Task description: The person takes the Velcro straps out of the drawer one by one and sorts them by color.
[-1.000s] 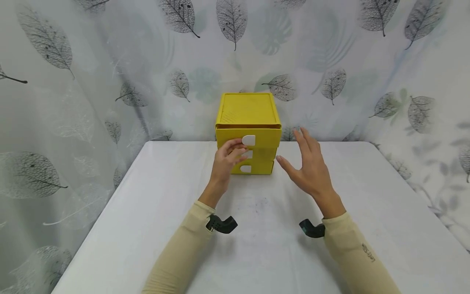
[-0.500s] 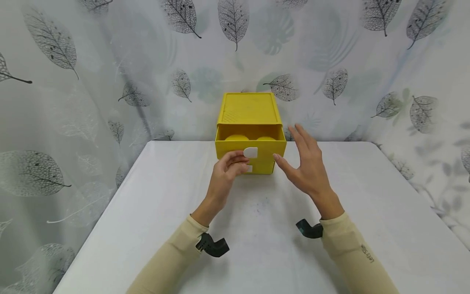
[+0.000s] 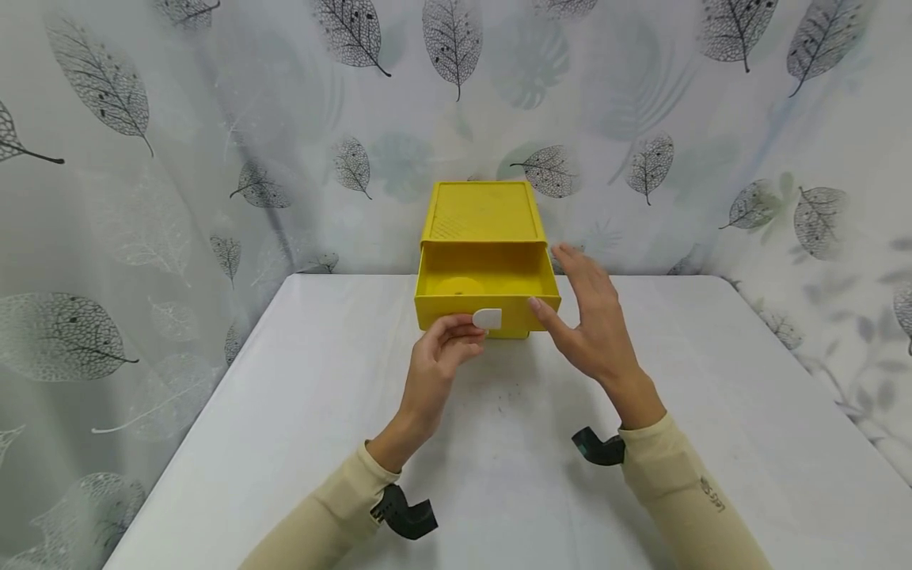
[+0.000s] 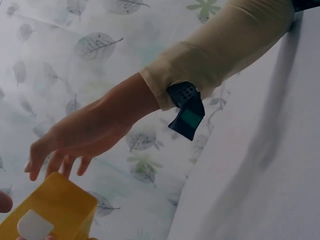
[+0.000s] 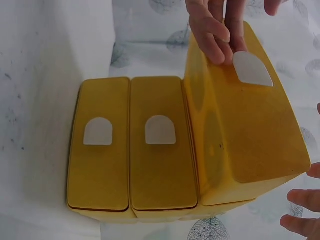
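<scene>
Leaf-print fabric (image 3: 484,134) backs a drawer (image 3: 518,313) I judge light, stiff; left hand (image 3: 430,364) aptly pinches its tab (image 3: 488,318), right hand (image 3: 594,328) spread alongside.

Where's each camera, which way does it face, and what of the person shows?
Head: worn on the head, facing forward and down at the table and yellow drawer unit; left hand, right hand and sleeves show.
Left wrist: on the left wrist, facing across at the pulled-out drawer; the right hand and sleeve show, plus left fingertips at the edge.
Right wrist: on the right wrist, facing the drawer fronts; left fingers and right fingertips show.
Both wrist views share the pulled-out drawer and its white tab.
</scene>
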`<action>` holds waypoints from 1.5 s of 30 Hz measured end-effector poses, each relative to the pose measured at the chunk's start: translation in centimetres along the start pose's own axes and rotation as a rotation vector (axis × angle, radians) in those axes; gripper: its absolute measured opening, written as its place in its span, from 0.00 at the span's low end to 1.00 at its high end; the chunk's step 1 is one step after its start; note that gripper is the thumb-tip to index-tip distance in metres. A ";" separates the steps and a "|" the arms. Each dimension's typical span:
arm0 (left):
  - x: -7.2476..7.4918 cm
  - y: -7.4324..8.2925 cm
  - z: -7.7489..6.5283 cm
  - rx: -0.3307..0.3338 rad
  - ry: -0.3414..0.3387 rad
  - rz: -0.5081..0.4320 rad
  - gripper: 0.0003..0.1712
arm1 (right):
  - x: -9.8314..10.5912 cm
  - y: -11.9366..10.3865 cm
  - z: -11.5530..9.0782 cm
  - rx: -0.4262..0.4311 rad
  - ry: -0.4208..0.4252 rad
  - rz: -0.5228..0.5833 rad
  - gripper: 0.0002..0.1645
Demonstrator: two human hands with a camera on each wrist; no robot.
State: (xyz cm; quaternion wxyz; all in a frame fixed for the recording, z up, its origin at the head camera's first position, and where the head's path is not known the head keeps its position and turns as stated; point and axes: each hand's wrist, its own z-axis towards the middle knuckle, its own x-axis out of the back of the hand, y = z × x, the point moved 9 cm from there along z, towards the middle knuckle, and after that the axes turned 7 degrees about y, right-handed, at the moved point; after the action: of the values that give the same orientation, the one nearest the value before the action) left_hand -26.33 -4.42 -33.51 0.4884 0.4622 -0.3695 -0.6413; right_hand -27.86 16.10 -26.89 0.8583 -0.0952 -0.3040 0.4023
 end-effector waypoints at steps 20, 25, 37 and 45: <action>-0.3 0.0 -4.1 -0.041 0.020 0.015 0.22 | 0.1 -1.1 -0.1 -0.015 -0.044 0.041 0.31; -0.1 -0.1 -4.6 -0.057 0.039 0.010 0.22 | 0.1 -1.2 -0.2 -0.042 -0.073 0.041 0.29; 0.5 -1.3 -6.7 -0.037 0.055 0.011 0.22 | -0.4 -1.2 -0.3 0.001 -0.153 0.029 0.25; 0.5 -2.6 -7.4 -0.028 0.043 -0.032 0.24 | -1.8 -1.7 -1.2 0.016 -0.379 -0.014 0.29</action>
State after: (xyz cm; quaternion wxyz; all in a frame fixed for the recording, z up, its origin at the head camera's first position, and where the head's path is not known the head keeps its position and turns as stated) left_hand -20.09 -4.45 -38.20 0.4925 0.4747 -0.3423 -0.6442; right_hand -26.96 13.71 -27.92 0.7891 -0.0090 -0.4577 0.4096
